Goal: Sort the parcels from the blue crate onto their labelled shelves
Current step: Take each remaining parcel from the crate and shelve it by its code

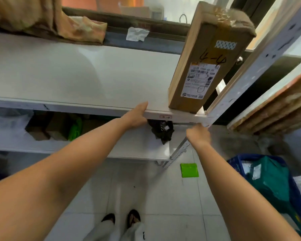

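Head view, 1 entry. We are taking the cardboard box (210, 66), hand-marked 4-4, as landmark; it is standing upright at the right end of the white shelf (76, 73), directly above a small edge tag (165, 117) that seems to read the same. We are judging this parcel shelved.

Our left hand (135, 117) is resting below-left of the box, thumb over the shelf lip, holding no parcel. Our right hand (198, 134) is hanging below the box, loosely curled and blurred; we cannot tell whether it is gripping anything.

The blue crate (236, 162), far below-right of the box, is still holding a teal bag (271, 181) and other parcels. A green packet (189, 170) is lying on the floor below. Sorting is remaining.
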